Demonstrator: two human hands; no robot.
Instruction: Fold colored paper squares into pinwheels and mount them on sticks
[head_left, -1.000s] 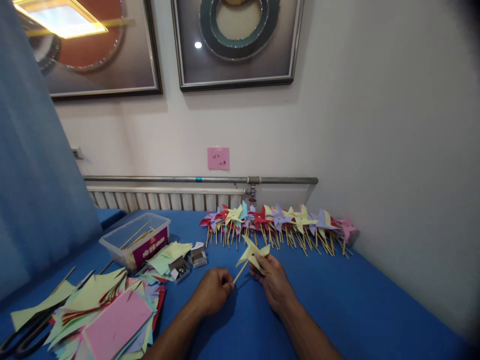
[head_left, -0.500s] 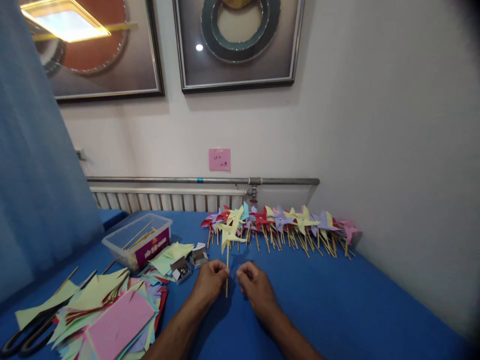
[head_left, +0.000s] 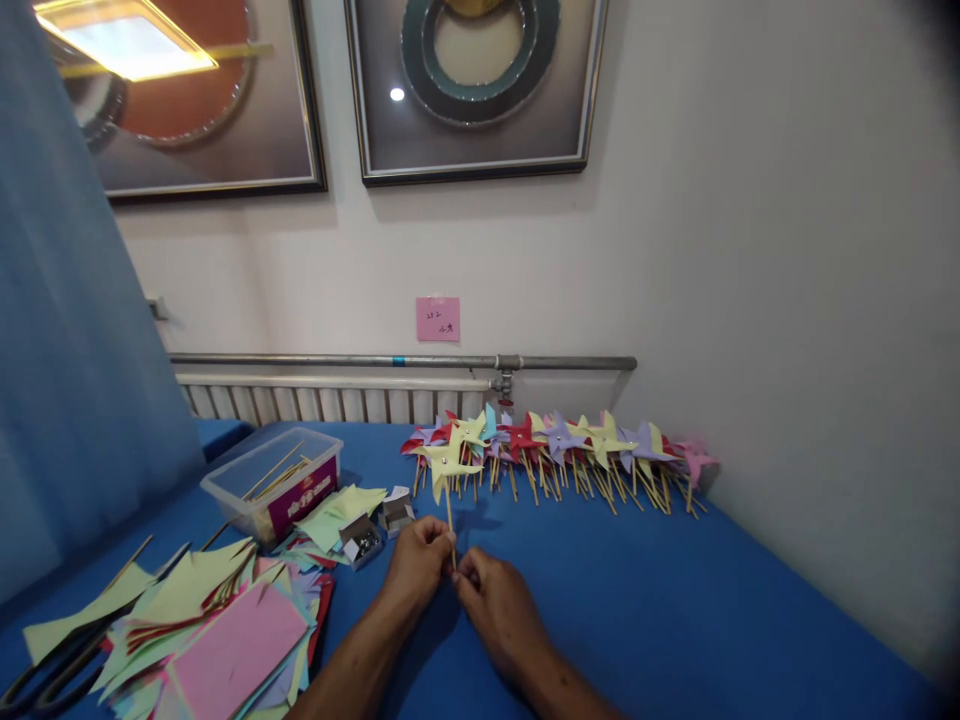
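A pale yellow paper pinwheel [head_left: 448,463] on a thin wooden stick stands nearly upright before me, a pin at its centre. My left hand [head_left: 421,556] is closed, pinching the stick at about its middle. Lower down, the fingers of my right hand [head_left: 491,598] are closed around the stick's bottom end. Behind the held pinwheel lies a row of finished pinwheels [head_left: 559,438] in red, purple, yellow, blue and pink, their sticks pointing toward me. Left of my left hand are a small open box of pins [head_left: 363,541] and a second small box [head_left: 396,512].
A clear plastic tub [head_left: 274,480] with sticks stands at the left. Nearer me lie a pile of coloured paper [head_left: 236,645] and black-handled scissors [head_left: 64,665]. A blue curtain [head_left: 75,330] hangs at the left edge; a wall with a radiator [head_left: 330,400] is behind the table.
My right hand has moved left and taken hold of the stick's lower end. The pinwheel's head has tilted slightly to the left. My left hand keeps its pinch.
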